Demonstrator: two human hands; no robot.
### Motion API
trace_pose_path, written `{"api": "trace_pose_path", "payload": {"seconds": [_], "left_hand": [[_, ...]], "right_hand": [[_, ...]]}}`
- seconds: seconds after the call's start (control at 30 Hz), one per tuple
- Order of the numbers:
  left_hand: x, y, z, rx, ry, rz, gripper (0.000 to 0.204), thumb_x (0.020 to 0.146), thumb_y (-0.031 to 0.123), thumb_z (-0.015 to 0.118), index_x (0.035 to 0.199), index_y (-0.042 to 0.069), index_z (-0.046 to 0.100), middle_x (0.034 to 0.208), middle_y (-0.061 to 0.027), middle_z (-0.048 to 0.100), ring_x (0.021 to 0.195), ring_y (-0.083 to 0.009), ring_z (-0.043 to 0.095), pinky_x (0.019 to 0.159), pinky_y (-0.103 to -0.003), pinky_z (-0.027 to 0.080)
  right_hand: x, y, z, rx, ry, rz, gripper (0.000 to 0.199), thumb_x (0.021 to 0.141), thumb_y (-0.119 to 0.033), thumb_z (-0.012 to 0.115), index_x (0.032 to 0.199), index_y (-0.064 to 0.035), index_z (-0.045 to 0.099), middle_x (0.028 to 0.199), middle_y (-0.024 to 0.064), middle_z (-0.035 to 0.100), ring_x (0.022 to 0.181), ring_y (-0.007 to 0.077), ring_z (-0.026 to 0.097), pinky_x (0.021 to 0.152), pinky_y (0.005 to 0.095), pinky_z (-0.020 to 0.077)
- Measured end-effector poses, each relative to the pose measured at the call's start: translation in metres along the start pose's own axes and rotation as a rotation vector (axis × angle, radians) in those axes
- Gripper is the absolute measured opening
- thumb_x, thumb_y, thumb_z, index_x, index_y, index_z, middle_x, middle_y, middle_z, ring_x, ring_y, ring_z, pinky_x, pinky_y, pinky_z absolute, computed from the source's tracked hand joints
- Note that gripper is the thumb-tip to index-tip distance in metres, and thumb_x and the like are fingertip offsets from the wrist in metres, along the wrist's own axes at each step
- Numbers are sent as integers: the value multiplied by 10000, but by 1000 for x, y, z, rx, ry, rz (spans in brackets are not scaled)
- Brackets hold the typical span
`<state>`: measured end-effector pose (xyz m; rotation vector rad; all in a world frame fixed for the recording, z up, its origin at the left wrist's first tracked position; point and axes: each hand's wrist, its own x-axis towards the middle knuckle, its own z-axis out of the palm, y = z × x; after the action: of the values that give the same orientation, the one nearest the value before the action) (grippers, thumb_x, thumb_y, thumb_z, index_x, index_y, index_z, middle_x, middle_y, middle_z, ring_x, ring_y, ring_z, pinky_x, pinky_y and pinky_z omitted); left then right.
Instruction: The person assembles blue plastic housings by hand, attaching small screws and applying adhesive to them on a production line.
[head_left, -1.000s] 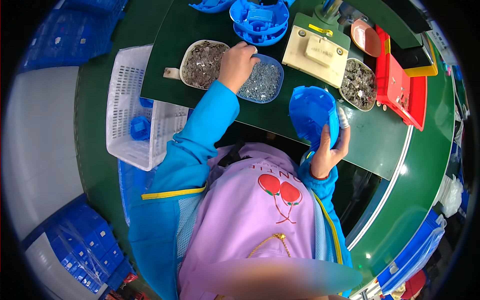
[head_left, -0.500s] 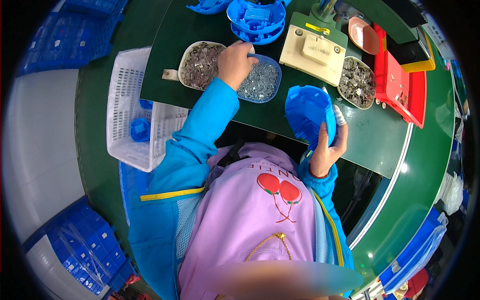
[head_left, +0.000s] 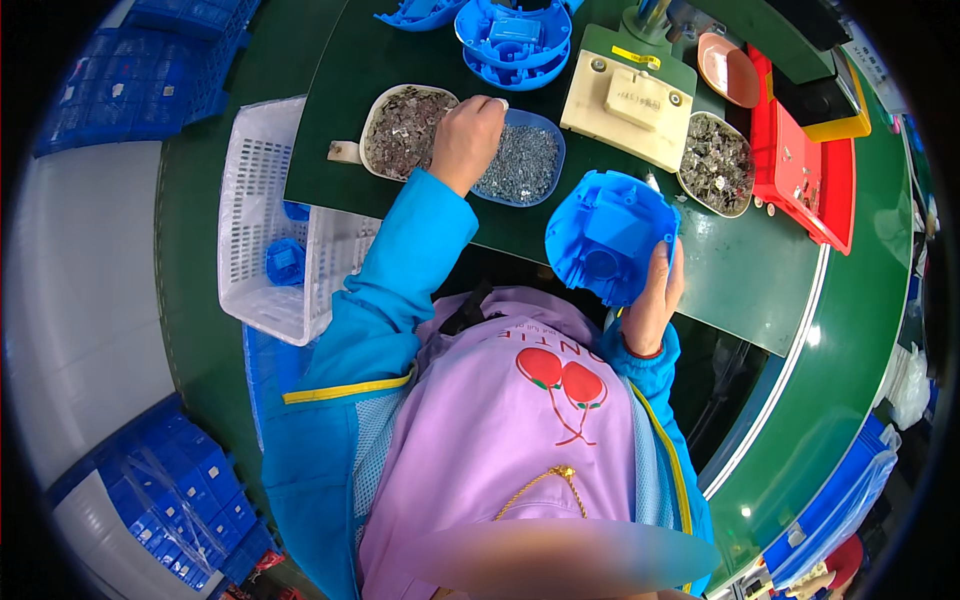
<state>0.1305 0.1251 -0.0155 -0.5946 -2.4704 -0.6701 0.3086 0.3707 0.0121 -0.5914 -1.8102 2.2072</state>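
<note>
My right hand (head_left: 657,295) grips a blue plastic housing shell (head_left: 612,240) by its right side. The shell's hollow inside, with moulded ribs and a round recess, faces up toward me. Over the gap between two trays hovers my left hand (head_left: 468,143), fingers drawn together in a pinch; whatever sits between them is too small to make out. Below and right of it lies a blue tray (head_left: 560,160) full of small silvery metal parts. To its left stands a whitish tray (head_left: 364,140) of mixed flat metal pieces, partly covered by the hand.
Several blue shells (head_left: 515,70) sit at the back. A press with a cream fixture (head_left: 625,110) stands right of them. Beyond it are a tray of metal clips (head_left: 715,165), a pink dish (head_left: 728,70) and red bins (head_left: 785,165). A white basket (head_left: 262,215) is at the left.
My right hand has turned the shell so its inside opens toward me, shifting it slightly left. My left hand has drawn back a little left from the blue tray, its fingers closer together.
</note>
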Motion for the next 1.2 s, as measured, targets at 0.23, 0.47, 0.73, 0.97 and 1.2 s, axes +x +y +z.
{"api": "trace_pose_path", "payload": {"seconds": [0.23, 0.47, 0.73, 0.97, 1.2], "left_hand": [[2, 98, -74, -1121, -75, -589, 95, 885, 63, 712, 955, 13, 671, 1041, -54, 578, 946, -133, 570, 799, -281, 488], [1, 119, -50, -421, -160, -47, 144, 729, 62, 789, 829, 72, 685, 1080, -100, 570, 1114, -322, 497, 951, -431, 406], [-8, 123, -31, -391, -162, -83, 141, 730, 76, 788, 816, 64, 677, 1074, -104, 576, 1091, -330, 489, 936, -453, 403], [-13, 121, -28, -440, -170, -129, 186, 729, 79, 802, 857, 53, 668, 1054, -106, 577, 1041, -324, 506, 909, -428, 416], [-3, 120, -37, -634, -215, -288, 409, 719, 90, 834, 1075, 25, 643, 1041, -127, 585, 998, -301, 565, 880, -394, 474]], "right_hand": [[1, -13, 16, 269, -147, 259, 530, 1020, -315, 535, 1402, 43, 456, 1309, 97, 561, 1201, 162, 504, 1046, 300, 372], [-3, -18, 26, -111, -204, -44, 386, 1027, -183, 496, 1326, 60, 497, 1187, 96, 607, 1047, 135, 559, 911, 263, 453], [-3, -11, 18, -245, -251, -235, 382, 969, -127, 558, 1301, 61, 528, 1044, 89, 585, 914, 129, 536, 823, 272, 459], [0, -5, 14, -314, -260, -300, 380, 941, -110, 579, 1273, 70, 539, 967, 92, 552, 863, 153, 519, 792, 289, 454], [1, -8, 10, -263, -287, -272, 387, 939, -134, 576, 1268, 68, 543, 982, 103, 566, 893, 170, 534, 822, 300, 453]]}}
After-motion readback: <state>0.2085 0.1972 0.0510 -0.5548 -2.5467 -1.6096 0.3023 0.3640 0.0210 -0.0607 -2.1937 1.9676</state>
